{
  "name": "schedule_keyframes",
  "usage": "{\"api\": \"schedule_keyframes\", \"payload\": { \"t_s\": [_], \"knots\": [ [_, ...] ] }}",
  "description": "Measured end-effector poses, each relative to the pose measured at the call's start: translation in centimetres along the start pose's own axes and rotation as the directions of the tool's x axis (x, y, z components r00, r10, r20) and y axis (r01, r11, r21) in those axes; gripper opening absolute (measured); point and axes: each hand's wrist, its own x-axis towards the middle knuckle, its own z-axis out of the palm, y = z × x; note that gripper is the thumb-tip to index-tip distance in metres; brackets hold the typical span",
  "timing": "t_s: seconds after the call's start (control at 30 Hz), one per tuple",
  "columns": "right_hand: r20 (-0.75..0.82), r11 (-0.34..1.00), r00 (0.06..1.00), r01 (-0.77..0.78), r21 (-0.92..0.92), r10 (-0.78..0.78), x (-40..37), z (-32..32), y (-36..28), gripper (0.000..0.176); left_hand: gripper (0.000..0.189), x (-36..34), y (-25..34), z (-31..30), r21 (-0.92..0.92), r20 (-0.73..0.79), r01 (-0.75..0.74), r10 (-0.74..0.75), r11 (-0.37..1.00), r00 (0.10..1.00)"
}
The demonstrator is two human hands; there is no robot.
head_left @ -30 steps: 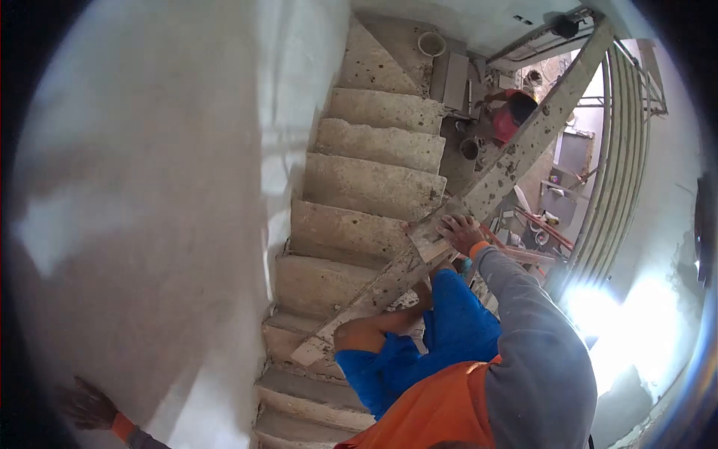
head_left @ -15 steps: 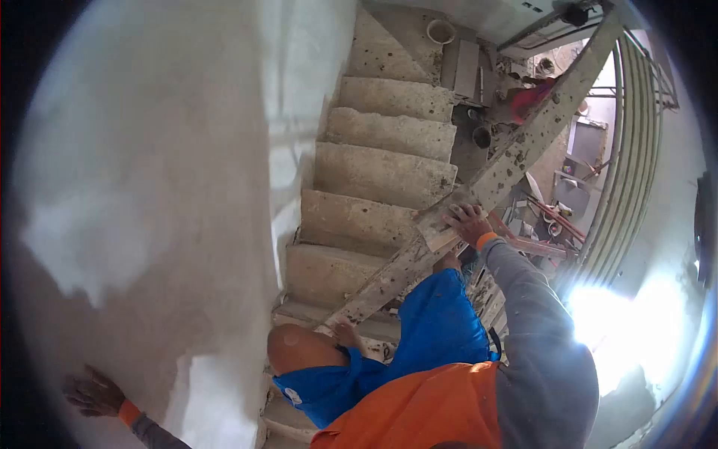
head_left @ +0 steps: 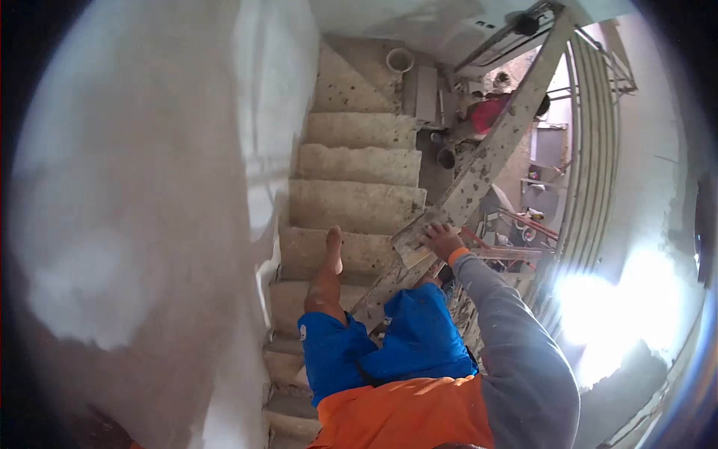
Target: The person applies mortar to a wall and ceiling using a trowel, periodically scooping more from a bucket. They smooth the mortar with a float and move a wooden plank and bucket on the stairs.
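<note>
My right hand (head_left: 441, 239) lies with its fingers spread on the upper face of a stained wooden board (head_left: 471, 183), close to the board's lower end. Below that, another plank (head_left: 378, 295) slants down toward my legs. At the dim lower left edge, my left hand (head_left: 101, 430) is dark and partly cut off, near the plastered wall (head_left: 164, 187); its fingers are hard to make out. My bare foot (head_left: 334, 251) is on a concrete stair step (head_left: 295, 247).
Concrete stairs (head_left: 359, 165) run up the picture to a landing with a bucket (head_left: 400, 60). A person in red (head_left: 488, 116) is beyond the board at the upper right. Long ribbed panels (head_left: 594, 150) stand at the right, near red metal bars (head_left: 527, 223).
My bent leg has stretched forward, its foot now on a step. The view has shifted, and my left hand has dropped toward the bottom edge. My right hand remains on the board.
</note>
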Motion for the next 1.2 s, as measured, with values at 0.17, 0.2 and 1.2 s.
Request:
{"api": "schedule_keyframes", "payload": {
  "t_s": [0.17,0.2,1.2],
  "knots": [
    [0.1,0.994,0.992,-0.084,0.071,0.077,1.8,-2.8,-1.7,0.032,0.072,-0.4,0.5,-2.9,-0.071,0.176,0.09,-0.076,0.993,0.981],
    [0.123,0.988,0.986,-0.123,0.093,0.111,2.4,-3.9,-2.1,0.03,0.072,-0.4,0.6,-2.6,-0.098,0.156,0.085,-0.069,0.992,0.985],
    [-0.259,0.204,-0.144,-0.313,0.927,0.955,-11.1,-38.2,-12.4,0.038,0.033,-1.9,16.1,1.5,-0.903,-0.067,-0.017,-0.1,0.43,0.993]
  ]
}}
